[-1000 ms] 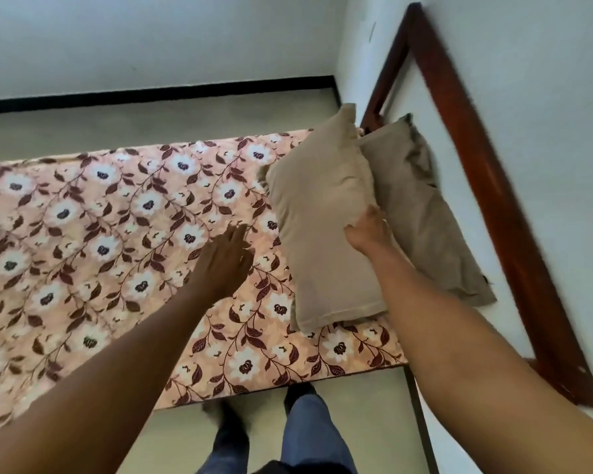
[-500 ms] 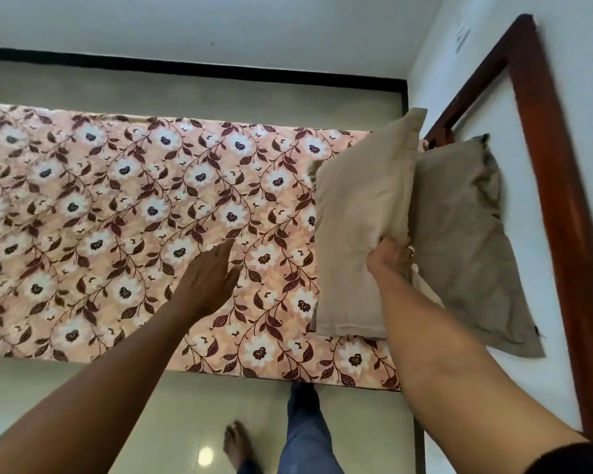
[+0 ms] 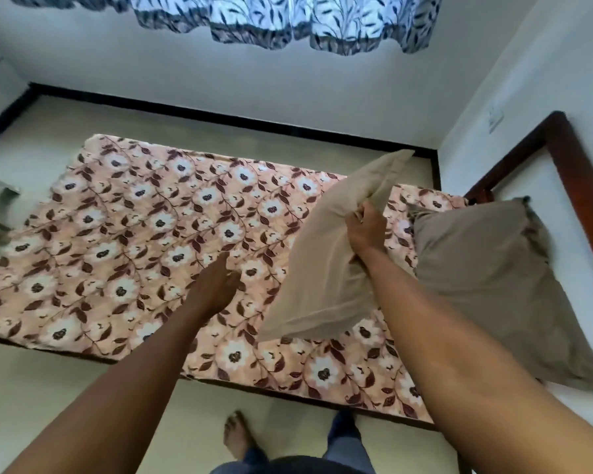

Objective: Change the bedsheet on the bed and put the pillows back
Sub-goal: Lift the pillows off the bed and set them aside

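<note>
Bedsheet (image 3: 117, 234), pink with white flowers and dark leaves, lies spread flat over the low bed and fills the view well to the left of the grip. Between that stretch and the grip, the left hand (image 3: 213, 289) reaches out over the sheet with its fingers straight and together, holding nothing; whether it touches the cloth cannot be told. Just right of it the lighter beige pillow (image 3: 319, 278) hangs tilted, its lower edge down near the sheet below the grip and its top corner rising beyond it. The right hand (image 3: 365, 230) has its fingers curled round a bunch of that pillow's fabric at its right edge. Right of the grip, with a strip of sheet showing between, the darker brown pillow (image 3: 486, 285) lies at the bed's end, beside the dark wooden frame (image 3: 575, 186) that stands against the wall.
</note>
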